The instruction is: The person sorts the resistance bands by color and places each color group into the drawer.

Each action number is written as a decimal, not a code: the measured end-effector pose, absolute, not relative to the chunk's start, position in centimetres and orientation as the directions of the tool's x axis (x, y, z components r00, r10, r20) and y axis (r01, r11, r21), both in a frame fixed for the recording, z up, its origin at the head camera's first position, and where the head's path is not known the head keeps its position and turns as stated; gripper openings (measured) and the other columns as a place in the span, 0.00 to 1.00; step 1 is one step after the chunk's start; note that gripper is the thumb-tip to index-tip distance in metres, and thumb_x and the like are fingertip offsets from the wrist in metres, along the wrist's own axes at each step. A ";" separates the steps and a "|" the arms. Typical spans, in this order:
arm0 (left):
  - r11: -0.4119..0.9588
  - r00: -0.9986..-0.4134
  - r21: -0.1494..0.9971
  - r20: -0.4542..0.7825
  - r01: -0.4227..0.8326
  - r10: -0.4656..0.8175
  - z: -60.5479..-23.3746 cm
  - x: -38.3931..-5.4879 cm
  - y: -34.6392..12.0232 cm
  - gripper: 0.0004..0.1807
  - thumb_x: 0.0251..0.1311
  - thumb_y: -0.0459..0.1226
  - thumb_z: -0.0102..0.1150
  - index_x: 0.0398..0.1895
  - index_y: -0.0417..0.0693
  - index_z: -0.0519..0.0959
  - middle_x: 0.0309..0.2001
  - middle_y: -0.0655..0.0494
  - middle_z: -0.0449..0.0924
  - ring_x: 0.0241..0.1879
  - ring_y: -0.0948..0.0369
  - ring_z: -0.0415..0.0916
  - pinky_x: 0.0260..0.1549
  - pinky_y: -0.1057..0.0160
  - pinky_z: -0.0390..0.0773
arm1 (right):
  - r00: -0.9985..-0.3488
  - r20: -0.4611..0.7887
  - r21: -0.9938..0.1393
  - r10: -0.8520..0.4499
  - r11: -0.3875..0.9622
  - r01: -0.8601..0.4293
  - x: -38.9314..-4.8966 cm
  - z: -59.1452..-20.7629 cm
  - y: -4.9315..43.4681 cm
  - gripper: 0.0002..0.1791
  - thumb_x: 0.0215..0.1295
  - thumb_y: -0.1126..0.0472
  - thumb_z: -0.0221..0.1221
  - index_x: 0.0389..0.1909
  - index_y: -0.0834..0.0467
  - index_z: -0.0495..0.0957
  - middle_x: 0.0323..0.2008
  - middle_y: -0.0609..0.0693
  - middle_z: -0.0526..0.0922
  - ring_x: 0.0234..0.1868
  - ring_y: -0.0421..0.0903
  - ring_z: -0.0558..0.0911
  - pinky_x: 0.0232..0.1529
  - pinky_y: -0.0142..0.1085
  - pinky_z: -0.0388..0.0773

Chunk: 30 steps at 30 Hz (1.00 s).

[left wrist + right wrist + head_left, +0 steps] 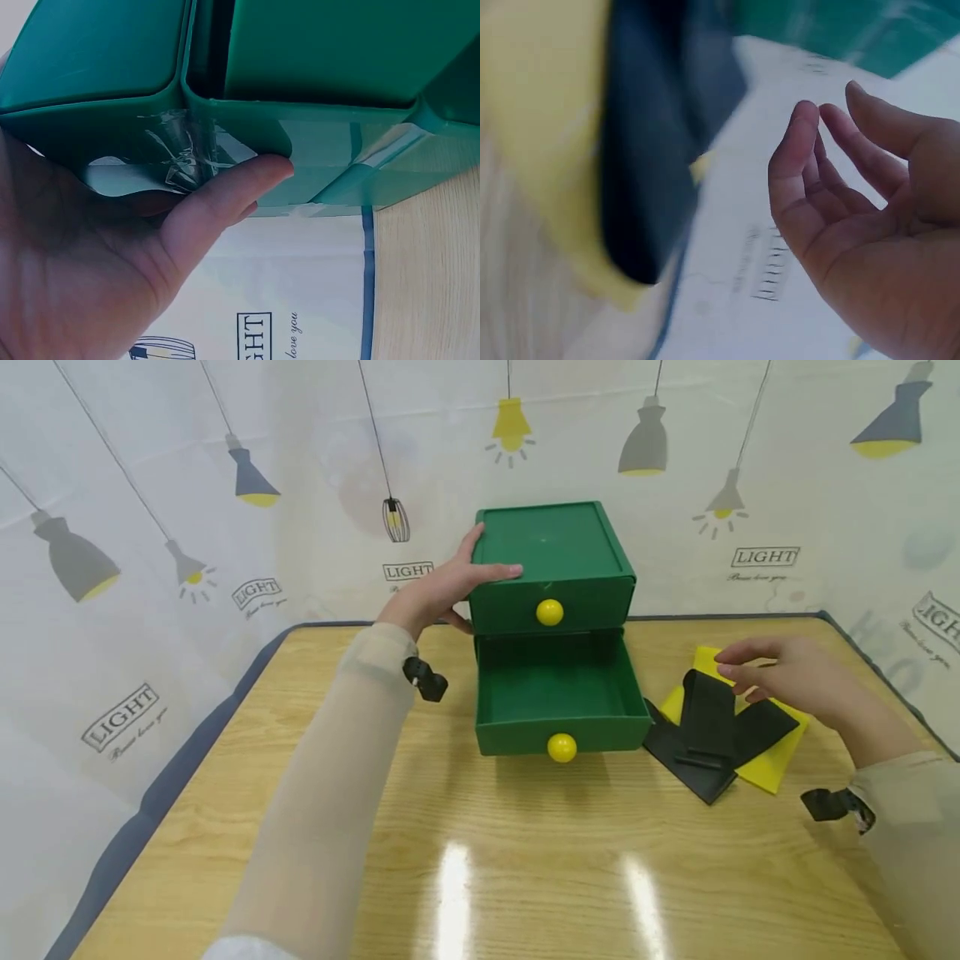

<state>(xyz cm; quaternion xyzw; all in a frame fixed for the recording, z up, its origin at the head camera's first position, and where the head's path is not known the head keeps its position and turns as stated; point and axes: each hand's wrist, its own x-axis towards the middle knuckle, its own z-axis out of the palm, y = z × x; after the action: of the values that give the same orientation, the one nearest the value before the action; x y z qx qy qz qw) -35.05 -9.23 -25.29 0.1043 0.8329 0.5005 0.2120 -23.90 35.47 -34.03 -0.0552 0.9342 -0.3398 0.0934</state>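
A green two-drawer box (555,539) stands at the back middle of the table, its lower drawer (551,689) pulled out and holding nothing visible. Each drawer front has a round yellow knob (562,747). My left hand (442,585) rests on the box's upper left edge, with straight, spread fingers on its top and side; the left wrist view shows clear tape along that side. My right hand (806,681) hovers over flat black pieces (708,714) and yellow flat pieces (772,760) piled right of the box. Its fingers are loosely bent and hold nothing.
Pale wood covers the table (420,860), which has a dark blue edge band (180,760). Behind it hangs a white cloth backdrop (322,443) printed with lamps. Small black cameras sit on both wrists.
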 end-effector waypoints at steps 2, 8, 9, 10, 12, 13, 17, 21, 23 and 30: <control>0.480 -0.891 0.876 -0.250 -0.042 0.378 -25.3 -34.9 -9.3 0.60 0.65 0.65 0.66 0.81 0.94 0.26 0.89 0.62 0.28 0.87 0.42 0.42 0.60 0.36 0.83 | -0.962 -0.173 -0.628 -0.211 0.776 -0.057 -24.9 -35.0 36.1 0.30 0.84 0.47 0.55 0.73 0.64 0.73 0.66 0.68 0.80 0.44 0.48 0.90 0.47 0.41 0.87; 0.471 -0.888 0.882 -0.243 -0.034 0.390 -25.3 -34.9 -9.3 0.61 0.64 0.65 0.66 0.82 0.92 0.26 0.89 0.61 0.28 0.87 0.42 0.42 0.59 0.36 0.84 | -0.947 -0.224 -0.629 -0.231 0.776 -0.041 -26.5 -36.9 37.3 0.29 0.85 0.53 0.54 0.73 0.71 0.70 0.64 0.75 0.78 0.47 0.53 0.89 0.47 0.43 0.90; 0.470 -0.887 0.882 -0.244 -0.035 0.392 -25.3 -34.9 -9.2 0.61 0.64 0.65 0.66 0.82 0.92 0.26 0.89 0.61 0.28 0.87 0.42 0.42 0.59 0.36 0.84 | -0.947 -0.229 -0.619 -0.224 0.785 -0.036 -26.7 -37.1 37.4 0.29 0.84 0.53 0.54 0.73 0.71 0.70 0.63 0.75 0.78 0.47 0.54 0.88 0.46 0.44 0.90; 0.468 -0.887 0.883 -0.244 -0.036 0.392 -25.4 -34.9 -9.2 0.61 0.64 0.65 0.66 0.82 0.92 0.26 0.89 0.61 0.28 0.87 0.42 0.42 0.60 0.36 0.84 | -0.948 -0.230 -0.604 -0.220 0.796 -0.039 -26.8 -37.2 37.5 0.29 0.84 0.53 0.55 0.72 0.71 0.70 0.62 0.75 0.79 0.47 0.55 0.88 0.46 0.44 0.90; 0.470 -0.889 0.882 -0.244 -0.037 0.387 -25.4 -34.9 -9.3 0.61 0.64 0.65 0.66 0.82 0.93 0.26 0.89 0.62 0.28 0.87 0.42 0.42 0.60 0.36 0.83 | -0.948 -0.237 -0.572 -0.213 0.819 -0.042 -27.0 -37.3 37.5 0.30 0.83 0.52 0.56 0.71 0.71 0.71 0.61 0.76 0.80 0.47 0.56 0.88 0.45 0.46 0.90; 0.472 -0.890 0.881 -0.244 -0.038 0.385 -25.4 -34.9 -9.3 0.61 0.64 0.65 0.66 0.81 0.93 0.26 0.89 0.62 0.28 0.87 0.42 0.42 0.60 0.36 0.83 | -0.947 -0.241 -0.558 -0.212 0.829 -0.044 -27.1 -37.3 37.5 0.30 0.83 0.51 0.57 0.71 0.71 0.72 0.61 0.76 0.79 0.47 0.57 0.88 0.45 0.47 0.90; 0.473 -0.890 0.880 -0.247 -0.041 0.383 -25.4 -35.0 -9.3 0.61 0.65 0.65 0.66 0.81 0.93 0.26 0.89 0.62 0.28 0.87 0.42 0.42 0.60 0.35 0.83 | -0.941 -0.257 -0.549 -0.220 0.835 -0.045 -27.4 -37.1 37.2 0.29 0.82 0.54 0.58 0.69 0.73 0.72 0.61 0.78 0.79 0.47 0.59 0.90 0.46 0.48 0.90; 0.473 -0.886 0.880 -0.253 -0.043 0.390 -25.4 -34.9 -9.2 0.61 0.65 0.64 0.65 0.82 0.92 0.25 0.89 0.61 0.29 0.87 0.43 0.42 0.60 0.36 0.83 | -0.936 -0.268 -0.582 -0.229 0.813 -0.032 -27.5 -36.8 37.0 0.28 0.82 0.59 0.57 0.70 0.76 0.70 0.64 0.80 0.77 0.50 0.62 0.90 0.49 0.49 0.90; 0.474 -0.886 0.879 -0.254 -0.044 0.388 -25.4 -34.9 -9.2 0.61 0.65 0.64 0.65 0.82 0.92 0.25 0.89 0.60 0.30 0.87 0.44 0.43 0.60 0.36 0.83 | -0.934 -0.271 -0.597 -0.233 0.802 -0.027 -27.6 -36.6 36.9 0.28 0.82 0.60 0.57 0.70 0.77 0.69 0.65 0.79 0.76 0.51 0.62 0.89 0.50 0.49 0.90; 0.473 -0.889 0.880 -0.246 -0.037 0.387 -25.3 -35.0 -9.3 0.61 0.65 0.64 0.65 0.82 0.92 0.25 0.89 0.60 0.32 0.87 0.45 0.43 0.59 0.37 0.84 | -0.933 -0.282 -0.645 -0.223 0.764 0.012 -28.0 -36.5 36.6 0.27 0.82 0.59 0.56 0.69 0.77 0.70 0.67 0.79 0.74 0.52 0.58 0.90 0.53 0.47 0.89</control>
<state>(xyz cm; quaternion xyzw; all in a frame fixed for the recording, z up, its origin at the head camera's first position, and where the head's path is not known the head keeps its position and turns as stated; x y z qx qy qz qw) -35.01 -9.30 -25.33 0.1051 0.8318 0.5025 0.2112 -27.98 36.60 -36.54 -0.0570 0.9231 -0.3384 0.1737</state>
